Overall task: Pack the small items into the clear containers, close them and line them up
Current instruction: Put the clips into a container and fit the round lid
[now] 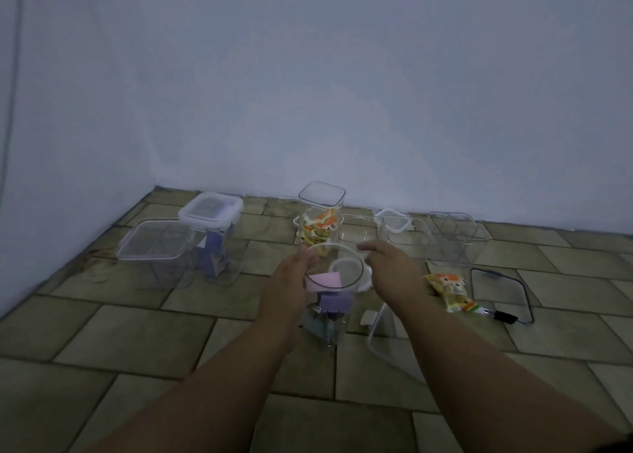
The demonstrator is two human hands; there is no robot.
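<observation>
Container (330, 291) rim between both hands, floor beyond.

Plain pale blue-white painted back wall (342, 93), unmarked, dimly lit. Matching pale side wall (51, 127) meets it at a left corner. Below the back wall: olive-brown stone-tile floor (137, 343), staggered, dark joints.

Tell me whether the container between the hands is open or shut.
Open. The container has a bare rim, with pink and purple items showing inside; a white-rimmed lid lies beside it.
</observation>
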